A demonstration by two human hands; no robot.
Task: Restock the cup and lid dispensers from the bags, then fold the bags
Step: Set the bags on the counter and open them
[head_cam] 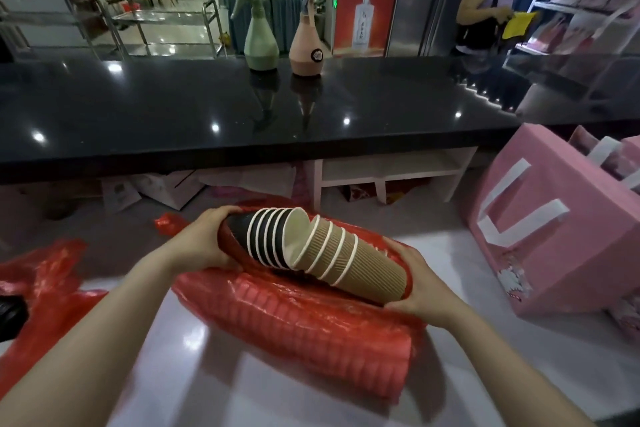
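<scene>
A red plastic bag (304,329) lies on the white table in front of me, with more stacked cups showing as ridges through its plastic. Above it I hold two nested cup stacks end to end. My left hand (207,239) grips the bottom of the black cup stack (263,239). The brown ribbed cup stack (363,267) has its bottom gripped by my right hand (419,291). The open mouths of the two stacks meet in the middle, and the brown stack's top rim sits inside the black stack's top cup.
A second red bag (45,288) lies crumpled at the left. A pink paper bag (540,218) with white handles stands at the right. Beyond is a black counter (207,107) with a green spray bottle (259,38) and a pink spray bottle (306,45). A person (485,0) stands far right.
</scene>
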